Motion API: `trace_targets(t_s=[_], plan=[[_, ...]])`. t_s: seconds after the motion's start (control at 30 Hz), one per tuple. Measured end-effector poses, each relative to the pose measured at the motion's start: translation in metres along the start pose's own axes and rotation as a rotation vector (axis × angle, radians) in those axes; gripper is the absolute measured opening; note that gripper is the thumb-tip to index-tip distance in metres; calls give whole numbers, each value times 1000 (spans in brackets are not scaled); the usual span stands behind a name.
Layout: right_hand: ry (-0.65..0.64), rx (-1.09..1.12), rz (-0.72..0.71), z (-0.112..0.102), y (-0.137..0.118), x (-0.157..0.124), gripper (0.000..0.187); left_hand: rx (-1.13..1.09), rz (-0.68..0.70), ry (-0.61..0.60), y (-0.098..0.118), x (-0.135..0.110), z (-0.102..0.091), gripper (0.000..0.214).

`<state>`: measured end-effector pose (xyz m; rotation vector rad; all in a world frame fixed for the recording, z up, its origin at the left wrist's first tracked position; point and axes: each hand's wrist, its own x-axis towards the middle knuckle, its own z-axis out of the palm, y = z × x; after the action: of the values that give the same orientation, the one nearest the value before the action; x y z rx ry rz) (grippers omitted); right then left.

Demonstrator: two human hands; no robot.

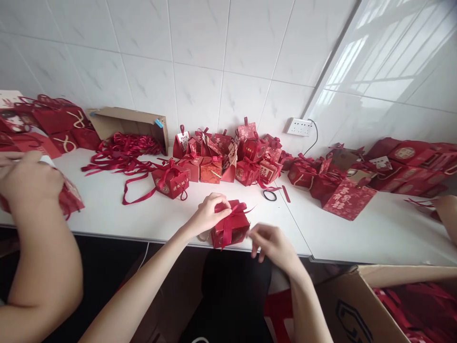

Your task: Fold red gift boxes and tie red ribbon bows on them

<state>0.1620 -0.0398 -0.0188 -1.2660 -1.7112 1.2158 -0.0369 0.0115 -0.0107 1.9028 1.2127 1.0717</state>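
A small red gift box (pixel 233 227) with a ribbon tied over it sits at the table's front edge. My left hand (pixel 213 213) pinches the red ribbon bow (pixel 238 209) on its top between thumb and fingertips. Just right of the box hovers my right hand (pixel 273 243), slightly blurred, its fingers curled but apart and nothing visible in them. A flat beige piece (pixel 203 235) lies partly hidden at the box's left side. Behind to the left stands a similar ribboned box (pixel 171 181).
Red ribbons (pixel 132 145) spill from a cardboard box (pixel 128 117). Several red boxes (pixel 211 171) line the wall. A black ring (pixel 270 195) lies right. A carton (pixel 342 305) stands below the table at right. Another person's arm (pixel 39 228) works at left; another hand (pixel 448 214) shows far right.
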Motion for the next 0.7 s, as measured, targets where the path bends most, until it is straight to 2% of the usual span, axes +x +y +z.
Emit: trace_targets(t_s=[0.07, 0.1, 0.17, 0.23, 0.37, 0.5, 0.7], plan=[[244, -173, -224, -14, 1, 11, 26, 13, 20, -43, -1, 0, -1, 10], [294, -266, -340, -19, 3, 18, 28, 12, 20, -72, -1, 1, -2, 12], [280, -442, -508, -20, 7, 28, 25, 8, 8, -105, -1, 1, -3, 15], [286, -590, -599, -17, 11, 31, 16, 14, -5, -112, -1, 2, -3, 17], [462, -864, -740, -8, 10, 13, 9, -27, -50, -129, -1, 2, -1, 19], [446, -1020, -863, -6, -2, -9, 16, -141, -57, -144, 1, 2, -1, 19], [307, -1031, -976, -1, -3, -28, 23, -116, -39, -153, 1, 3, -2, 20]])
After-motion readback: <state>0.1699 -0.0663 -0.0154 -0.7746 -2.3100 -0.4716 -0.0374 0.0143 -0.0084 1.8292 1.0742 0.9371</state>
